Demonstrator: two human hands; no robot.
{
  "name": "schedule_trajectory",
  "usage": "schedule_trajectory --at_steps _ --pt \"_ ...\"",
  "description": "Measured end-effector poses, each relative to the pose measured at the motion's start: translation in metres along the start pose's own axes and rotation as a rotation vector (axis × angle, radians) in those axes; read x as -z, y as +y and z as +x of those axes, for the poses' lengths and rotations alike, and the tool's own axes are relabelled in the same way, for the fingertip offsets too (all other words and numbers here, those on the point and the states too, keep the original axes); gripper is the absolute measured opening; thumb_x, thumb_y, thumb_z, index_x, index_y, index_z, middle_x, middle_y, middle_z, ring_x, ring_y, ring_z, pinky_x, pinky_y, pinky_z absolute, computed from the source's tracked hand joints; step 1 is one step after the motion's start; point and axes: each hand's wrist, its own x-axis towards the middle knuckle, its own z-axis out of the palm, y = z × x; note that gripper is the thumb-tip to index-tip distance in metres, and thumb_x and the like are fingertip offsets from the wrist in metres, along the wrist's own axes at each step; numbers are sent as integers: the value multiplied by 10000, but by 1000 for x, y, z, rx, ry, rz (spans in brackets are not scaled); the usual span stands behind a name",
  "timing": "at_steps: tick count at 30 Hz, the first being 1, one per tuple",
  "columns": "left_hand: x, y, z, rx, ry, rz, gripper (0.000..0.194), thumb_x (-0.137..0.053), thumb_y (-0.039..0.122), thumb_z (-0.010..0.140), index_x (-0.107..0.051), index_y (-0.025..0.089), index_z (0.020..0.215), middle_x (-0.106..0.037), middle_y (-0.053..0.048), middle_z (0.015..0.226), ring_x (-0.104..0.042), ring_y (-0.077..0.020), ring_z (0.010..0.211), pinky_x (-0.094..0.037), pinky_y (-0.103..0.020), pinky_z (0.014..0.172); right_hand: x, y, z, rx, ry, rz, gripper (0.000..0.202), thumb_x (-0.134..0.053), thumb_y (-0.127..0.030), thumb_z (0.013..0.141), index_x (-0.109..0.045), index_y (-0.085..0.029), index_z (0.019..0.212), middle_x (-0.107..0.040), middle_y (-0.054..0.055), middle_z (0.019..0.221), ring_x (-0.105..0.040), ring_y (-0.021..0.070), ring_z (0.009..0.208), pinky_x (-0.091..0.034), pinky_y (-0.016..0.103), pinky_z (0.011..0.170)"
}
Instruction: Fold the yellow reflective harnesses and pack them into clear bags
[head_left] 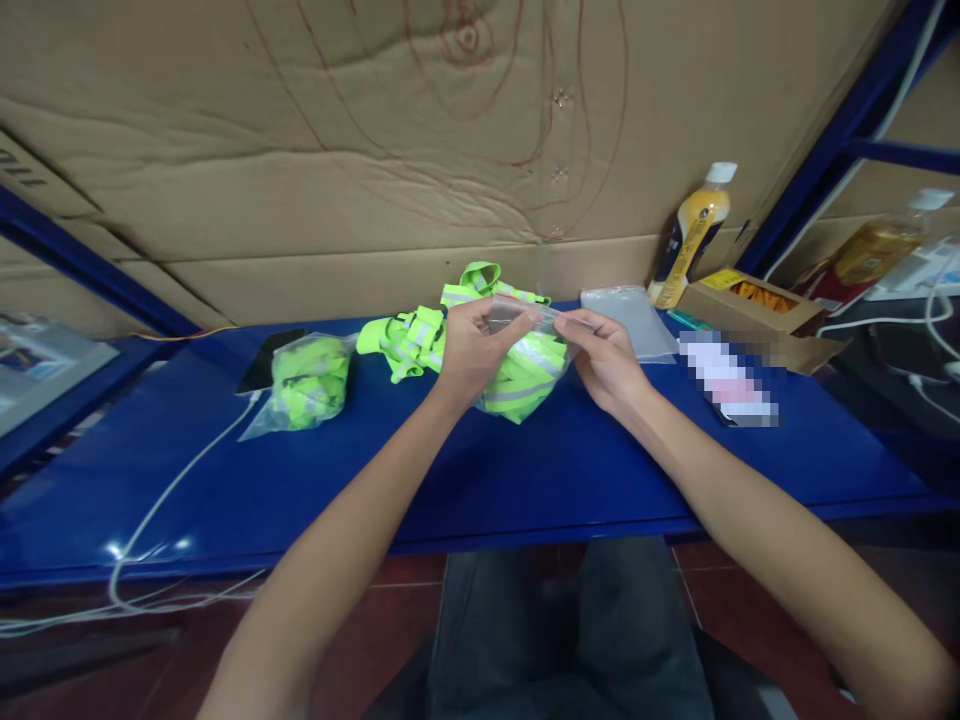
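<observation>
Between my hands is a clear plastic bag (525, 375) with a folded neon-yellow reflective vest inside. My left hand (476, 345) pinches the bag's top edge on the left, thumb pointing toward the middle. At the right part of the same edge, my right hand (600, 355) is closed with thumb and fingers on the plastic. Loose neon-yellow reflective straps (409, 340) lie behind and left of my left hand. Farther left sits another bagged neon-yellow bundle (311, 380). A flat clear bag or stack of bags (626, 315) lies behind my right hand.
The blue shelf (525, 490) has a cardboard wall behind it. A black phone (266, 360) with a white cable (176, 495) lies left. On the right are a yellow drink bottle (694, 235), an open cardboard box (757, 310) and a blurred-out flat item (727, 380).
</observation>
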Motion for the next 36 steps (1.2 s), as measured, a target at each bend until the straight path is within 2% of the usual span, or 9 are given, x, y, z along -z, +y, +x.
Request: schedule_trajectory --at_steps 5,10,16,22,28,33,36 --pt "0 -1 -1 -44 6 51 166 -907 378 810 -862 222 843 -824 -39 857 -760 -198 824 -599 -322 793 -5 -2 -3 -2 -34 1 333 -1028 -432 586 -838 -261 799 -789 -7 856 -669 164 830 -519 318 855" --pt "-1 1 -2 -61 -6 79 185 -901 392 829 -856 213 837 -822 -39 847 -747 -188 799 -584 -307 763 -6 -1 -3 13 -4 -5 317 -1030 -415 576 -822 -265 761 -776 -21 824 -658 157 804 -514 319 842" --pt "-2 1 -3 2 -18 -5 154 -937 354 801 -874 224 851 -840 -36 874 -760 -181 797 -593 -301 779 -7 -3 -3 18 14 -19 308 -1033 -400 557 -841 -254 750 -784 -11 810 -658 152 798 -510 317 840" --pt "-3 -1 -5 -42 -4 75 165 -915 381 826 -876 225 865 -837 -42 871 -758 -192 809 -590 -310 769 -10 -4 -5 0 53 -9 311 -1034 -376 521 -833 -252 723 -784 -10 796 -660 154 782 -515 326 839" --pt "-3 1 -4 34 -8 47 176 -943 369 773 -879 224 851 -843 -48 881 -772 -210 825 -610 -328 800 -9 -4 -6 -2 37 -33 304 -1019 -391 550 -843 -249 754 -787 -6 812 -663 160 796 -518 327 847" --pt "2 -4 -1 124 118 -42 181 -962 338 717 -861 211 799 -820 -44 845 -744 -196 789 -605 -328 808 -2 -3 0 6 -27 -30 364 -1023 -477 565 -863 -250 800 -813 24 890 -690 190 892 -533 348 925" --pt "5 -9 1 174 109 -95 240 -942 423 760 -857 204 811 -805 -47 828 -736 -199 786 -610 -343 827 4 0 4 14 1 -77 414 -1034 -534 551 -867 -249 800 -815 32 878 -677 196 857 -543 365 894"
